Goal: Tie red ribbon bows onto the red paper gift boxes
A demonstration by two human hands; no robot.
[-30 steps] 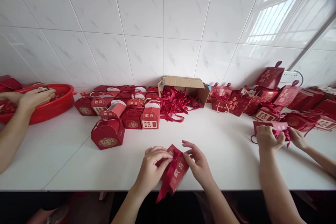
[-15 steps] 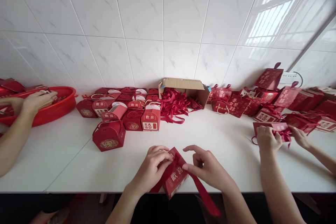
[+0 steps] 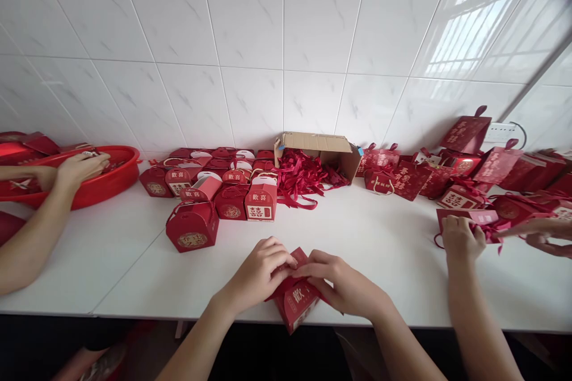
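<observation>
A small red gift box [image 3: 297,305] with pale characters on its face lies tilted at the table's front edge. A dark red ribbon [image 3: 282,290] crosses its top. My left hand [image 3: 264,271] is closed on the ribbon at the left of the box, fingertips pinched together. From the right, my right hand [image 3: 338,283] meets it over the box, its thumb and fingers also pinching the ribbon. The two sets of fingertips nearly touch and hide the ribbon's crossing. Part of the box's lettering is covered.
Finished-looking red gift boxes [image 3: 192,226] stand in rows at left behind my hands. A cardboard box [image 3: 353,161] on its side spills red ribbons [image 3: 301,175]. Co-workers' hands work at a red basin [image 3: 107,184] on the left and at boxes [image 3: 467,214] on the right.
My right hand has moved left and in to the box's top, closing on the ribbon whose long tail hung at the right. The far-right co-worker's hand has shifted. The view has turned slightly left.
</observation>
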